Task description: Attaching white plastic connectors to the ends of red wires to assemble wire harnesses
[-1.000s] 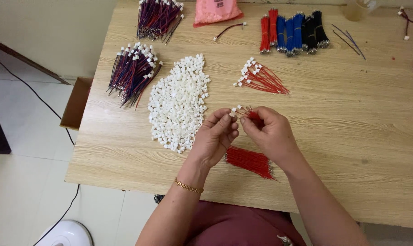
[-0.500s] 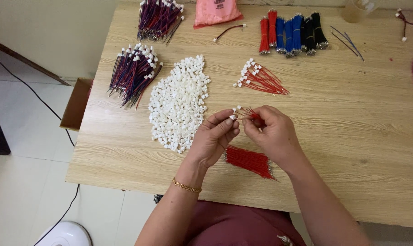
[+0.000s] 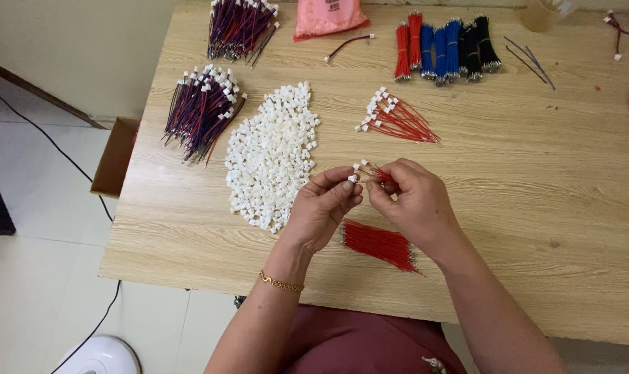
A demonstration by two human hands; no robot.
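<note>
Left hand (image 3: 322,208) and right hand (image 3: 413,201) close together over a pale wood-grain table (image 3: 536,208), fingertips pinching a small white connector (image 3: 356,173) on thin red wires (image 3: 378,173). Heap of white connectors (image 3: 269,156) just left of the hands; loose red wires (image 3: 378,244) directly beneath. Pale tiled floor (image 3: 37,228) beyond the table's left edge.

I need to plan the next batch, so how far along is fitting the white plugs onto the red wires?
Done: a small fan of red wires with white plastic connectors lies on the wooden table. In hand: the left hand and right hand pinch a few capped red wires. Left: a bundle of bare red wires and a big heap of loose white connectors.
</note>
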